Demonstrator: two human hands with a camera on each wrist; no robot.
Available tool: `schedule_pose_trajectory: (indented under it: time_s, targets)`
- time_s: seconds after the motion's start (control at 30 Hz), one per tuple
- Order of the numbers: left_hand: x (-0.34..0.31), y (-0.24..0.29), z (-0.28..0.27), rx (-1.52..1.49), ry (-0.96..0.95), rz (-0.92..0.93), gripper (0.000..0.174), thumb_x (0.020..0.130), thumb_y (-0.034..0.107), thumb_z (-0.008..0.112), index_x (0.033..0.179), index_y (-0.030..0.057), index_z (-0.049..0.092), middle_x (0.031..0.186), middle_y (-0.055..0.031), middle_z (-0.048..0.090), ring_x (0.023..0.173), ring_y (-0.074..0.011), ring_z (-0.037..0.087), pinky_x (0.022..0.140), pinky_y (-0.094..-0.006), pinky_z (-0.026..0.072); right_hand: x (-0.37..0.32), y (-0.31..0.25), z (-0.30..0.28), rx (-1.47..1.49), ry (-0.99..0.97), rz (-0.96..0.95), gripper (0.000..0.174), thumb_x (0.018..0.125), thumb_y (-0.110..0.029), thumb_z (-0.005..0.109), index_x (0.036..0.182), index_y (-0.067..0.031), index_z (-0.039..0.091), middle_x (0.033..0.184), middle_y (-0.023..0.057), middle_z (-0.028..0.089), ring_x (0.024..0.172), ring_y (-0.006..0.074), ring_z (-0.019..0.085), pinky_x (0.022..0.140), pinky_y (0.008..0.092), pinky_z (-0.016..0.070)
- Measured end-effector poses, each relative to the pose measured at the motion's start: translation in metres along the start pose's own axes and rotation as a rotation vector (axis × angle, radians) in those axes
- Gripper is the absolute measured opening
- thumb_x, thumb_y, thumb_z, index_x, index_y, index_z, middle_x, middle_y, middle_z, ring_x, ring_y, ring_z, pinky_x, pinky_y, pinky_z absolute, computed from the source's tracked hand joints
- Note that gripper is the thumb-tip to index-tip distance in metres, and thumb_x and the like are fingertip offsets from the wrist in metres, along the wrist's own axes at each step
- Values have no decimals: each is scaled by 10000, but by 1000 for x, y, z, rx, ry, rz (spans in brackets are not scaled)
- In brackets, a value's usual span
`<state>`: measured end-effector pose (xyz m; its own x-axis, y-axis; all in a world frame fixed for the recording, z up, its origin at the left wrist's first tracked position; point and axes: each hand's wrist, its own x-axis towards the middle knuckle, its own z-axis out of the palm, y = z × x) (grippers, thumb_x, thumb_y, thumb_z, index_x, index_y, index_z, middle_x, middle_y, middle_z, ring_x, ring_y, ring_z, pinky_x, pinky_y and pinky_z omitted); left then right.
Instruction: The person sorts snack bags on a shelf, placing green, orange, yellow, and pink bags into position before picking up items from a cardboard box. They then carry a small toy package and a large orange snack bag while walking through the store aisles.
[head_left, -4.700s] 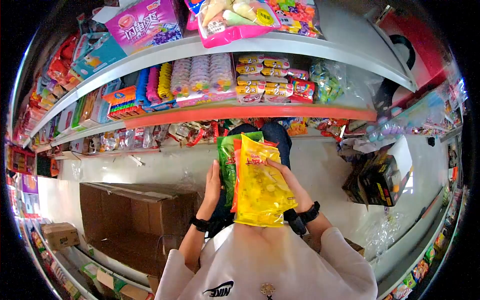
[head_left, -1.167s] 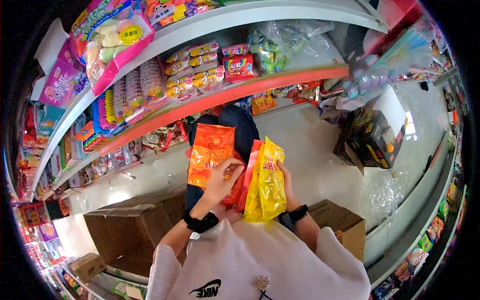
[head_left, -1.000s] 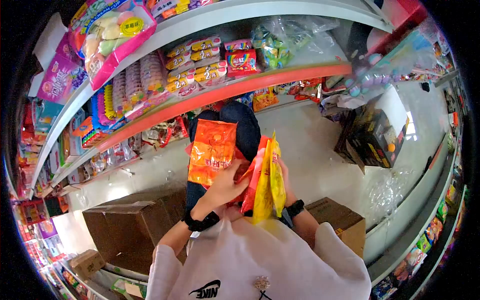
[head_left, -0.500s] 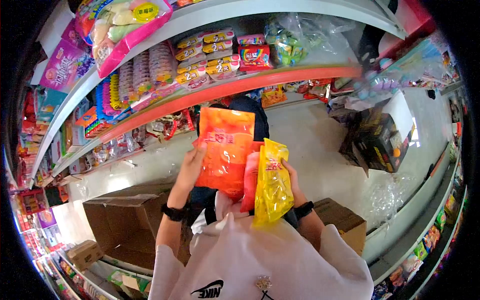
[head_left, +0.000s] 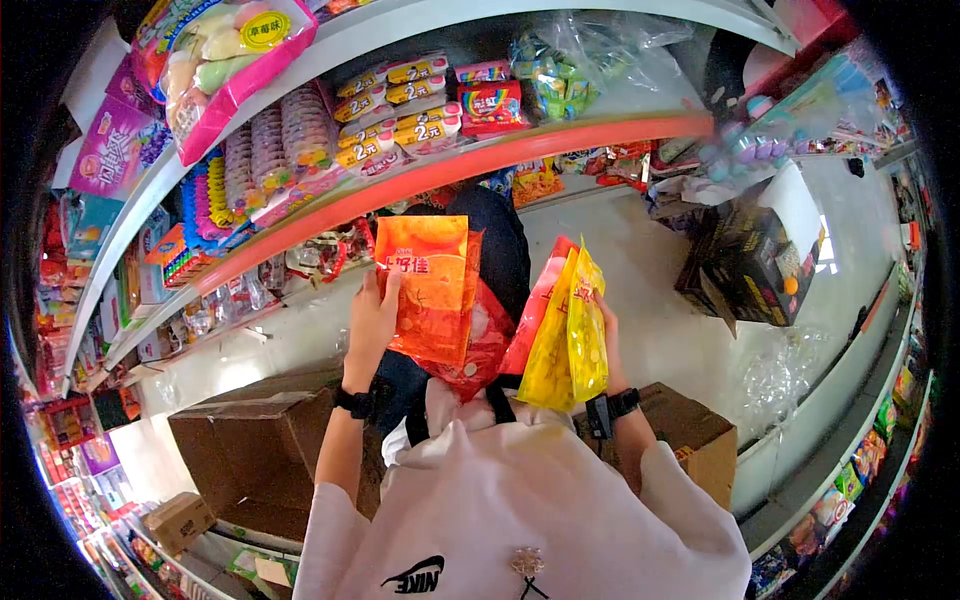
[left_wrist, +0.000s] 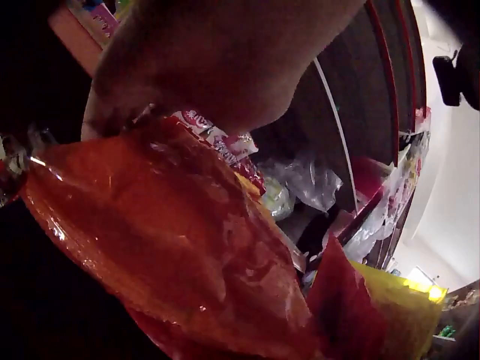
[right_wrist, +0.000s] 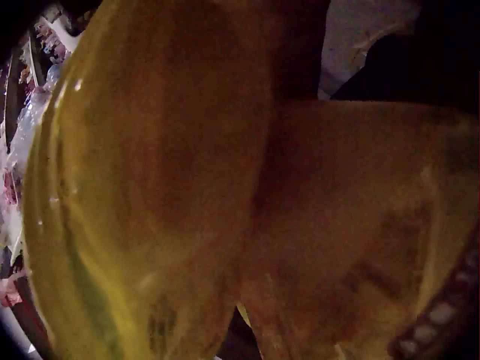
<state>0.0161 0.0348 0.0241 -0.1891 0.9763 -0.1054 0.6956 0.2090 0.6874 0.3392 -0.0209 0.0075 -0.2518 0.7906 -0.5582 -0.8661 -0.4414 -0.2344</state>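
My left hand (head_left: 373, 318) pinches the left edge of an orange snack bag (head_left: 425, 285), held upright over the lap in the head view. Another orange bag shows behind it, and a red bag (head_left: 490, 335) lies lower on the lap. In the left wrist view the orange bag (left_wrist: 172, 232) fills much of the picture below the hand. My right hand (head_left: 611, 345) grips a fanned bunch: two yellow bags (head_left: 588, 335) and a pinkish-red bag (head_left: 535, 315). Its fingers are partly hidden behind them. Yellow bags (right_wrist: 142, 187) cover most of the dark right wrist view.
A candy shelf with an orange-red front strip (head_left: 450, 175) stands just ahead of the knees. An open cardboard box (head_left: 235, 405) sits at left, another box (head_left: 700, 430) by the right elbow. A black box (head_left: 755, 255) and plastic wrap (head_left: 775, 380) lie on the right floor.
Earlier, green, red and yellow bags were together between both hands. Now the orange bag is raised in the left hand, while the right hand has shifted its bunch rightward, widening the gap.
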Motion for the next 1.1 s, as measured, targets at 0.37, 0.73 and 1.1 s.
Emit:
schedule_pose_trajectory:
  time_s: [0.37,0.73,1.1]
  targets:
    - [-1,-20,12,-877,-261,-465,541,824,453,612,1096,-13,572,943,-81,636,789,-154,619,677,-290,503,7,-9,9,-57,-51,-93,441,922,-353,434,1214,-26,478,1093,110,606,925,209,621,810,324,515]
    - [-17,-50,-16,-549,-138,-259,297,852,238,627,1024,0,585,882,-14,620,753,-75,567,659,-234,478,18,-14,3,-155,-74,-170,424,930,-347,425,1216,-38,478,1106,82,598,952,187,604,846,308,491]
    - [55,-50,-9,-1207,-467,-411,489,904,453,470,1190,57,510,1130,-59,582,1007,-156,572,869,-314,459,10,-4,8,-60,-7,20,434,900,-384,458,1158,-43,527,1036,98,630,871,210,635,776,324,524]
